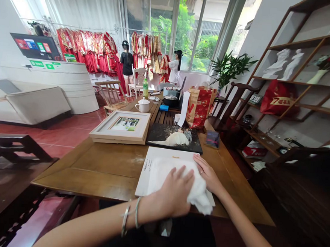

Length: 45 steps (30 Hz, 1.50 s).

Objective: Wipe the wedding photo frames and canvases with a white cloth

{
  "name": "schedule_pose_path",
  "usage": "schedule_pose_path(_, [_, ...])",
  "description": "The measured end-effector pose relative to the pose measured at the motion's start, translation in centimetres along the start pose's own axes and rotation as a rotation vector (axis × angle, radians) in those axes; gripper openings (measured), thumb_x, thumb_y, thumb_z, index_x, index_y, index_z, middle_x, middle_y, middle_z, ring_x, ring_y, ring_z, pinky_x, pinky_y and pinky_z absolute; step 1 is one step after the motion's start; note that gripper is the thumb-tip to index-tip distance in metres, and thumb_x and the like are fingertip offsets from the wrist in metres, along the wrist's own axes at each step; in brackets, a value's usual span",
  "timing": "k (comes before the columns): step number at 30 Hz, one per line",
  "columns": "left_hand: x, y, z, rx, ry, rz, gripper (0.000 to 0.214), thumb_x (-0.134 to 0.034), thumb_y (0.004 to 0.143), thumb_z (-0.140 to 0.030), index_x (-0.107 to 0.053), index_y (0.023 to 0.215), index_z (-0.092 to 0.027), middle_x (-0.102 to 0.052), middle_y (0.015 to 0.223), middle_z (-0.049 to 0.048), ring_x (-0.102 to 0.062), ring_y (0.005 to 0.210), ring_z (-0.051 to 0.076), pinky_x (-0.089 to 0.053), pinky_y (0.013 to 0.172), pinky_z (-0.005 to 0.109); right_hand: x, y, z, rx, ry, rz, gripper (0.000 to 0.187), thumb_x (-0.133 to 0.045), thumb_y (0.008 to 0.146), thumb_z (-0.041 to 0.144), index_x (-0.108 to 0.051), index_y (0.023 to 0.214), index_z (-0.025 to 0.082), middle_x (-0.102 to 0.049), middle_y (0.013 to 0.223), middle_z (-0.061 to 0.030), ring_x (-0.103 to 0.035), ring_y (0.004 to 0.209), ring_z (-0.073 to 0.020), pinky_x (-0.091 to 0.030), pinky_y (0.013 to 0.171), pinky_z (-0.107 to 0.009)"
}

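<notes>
A white panel point(141, 182) with small print along its left side lies at the table's near edge. Over much of it spreads a crumpled white cloth point(203, 199), one corner drooping past the panel's near edge. My left hand point(177, 188), bracelets on its wrist, presses down on the cloth with its fingers spread. Stretched fingers of my right hand point(206, 173) rest at the panel's right edge, beside the cloth. Beyond the panel is a dark photo panel point(175, 137) showing a white gown. To its left, a pale framed photo point(122, 126) lies on the table.
Farther along the wooden table point(94, 171) stand a lidded white cup point(143, 105), a green bottle point(145, 87) and a red-and-tan paper bag point(198, 107). Shelves point(268, 104) rise on the right. Two people stand by red garments point(88, 50) at the back.
</notes>
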State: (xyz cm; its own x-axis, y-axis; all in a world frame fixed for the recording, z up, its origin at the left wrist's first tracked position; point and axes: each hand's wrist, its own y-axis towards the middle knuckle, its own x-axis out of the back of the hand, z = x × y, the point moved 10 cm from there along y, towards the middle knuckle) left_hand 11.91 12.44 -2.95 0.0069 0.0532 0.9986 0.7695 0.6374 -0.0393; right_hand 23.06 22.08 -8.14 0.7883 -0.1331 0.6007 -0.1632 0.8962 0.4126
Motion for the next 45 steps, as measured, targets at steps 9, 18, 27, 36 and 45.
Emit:
schedule_pose_path(9, [-0.2,4.4,5.5,0.051,0.023,-0.080,0.062,-0.047,0.079,-0.031,-0.033,0.137,-0.016,-0.026,0.147,0.0080,-0.020,0.133,0.032,-0.022,0.105,0.050,0.1,0.1,0.7,0.015,0.010,0.009,0.041,-0.041,0.087,0.026,-0.051,0.127,0.024,-0.049,0.136,-0.0067,-0.037,0.131,-0.0228,-0.027,0.110,-0.049])
schedule_pose_path(18, [0.2,-4.8,-3.7,-0.153,-0.092,0.001,0.074,-0.050,0.077,-0.037,-0.023,0.140,-0.008,-0.016,0.150,0.0106,-0.008,0.136,0.033,-0.013,0.109,0.049,0.1,0.0,0.6,-0.016,-0.033,0.004,0.041,-0.038,0.087,0.023,-0.056,0.123,0.022,-0.052,0.133,-0.0071,-0.039,0.130,-0.0229,-0.025,0.110,-0.050])
schedule_pose_path(27, [0.3,1.9,3.5,0.040,-0.039,-0.041,0.063,-0.047,0.078,-0.032,-0.034,0.137,-0.014,-0.026,0.147,0.0068,-0.020,0.134,0.031,-0.023,0.105,0.050,0.2,-0.1,0.5,0.009,-0.009,-0.014,0.039,-0.040,0.087,0.026,-0.055,0.123,0.024,-0.051,0.134,-0.0065,-0.039,0.130,-0.0228,-0.028,0.109,-0.049])
schedule_pose_path(36, [-0.1,0.0,8.8,0.122,-0.092,-0.080,0.065,-0.044,0.077,-0.023,-0.028,0.140,-0.018,-0.017,0.150,0.0069,-0.013,0.136,0.028,-0.018,0.108,0.047,0.1,-0.1,0.2,-0.022,-0.009,-0.011,0.040,-0.038,0.088,0.023,-0.054,0.125,0.024,-0.049,0.136,-0.0056,-0.036,0.132,-0.0224,-0.024,0.111,-0.050])
schedule_pose_path(45, [-1.4,-7.1,3.2,0.301,-0.138,0.133,0.098,-0.050,0.054,-0.011,-0.014,0.144,-0.022,0.001,0.151,0.0083,0.004,0.136,0.035,-0.010,0.106,0.058,0.0,-0.2,0.7,-0.025,-0.017,-0.008,0.041,-0.038,0.088,0.022,-0.053,0.126,0.024,-0.049,0.136,-0.0046,-0.036,0.132,-0.0218,-0.025,0.111,-0.050])
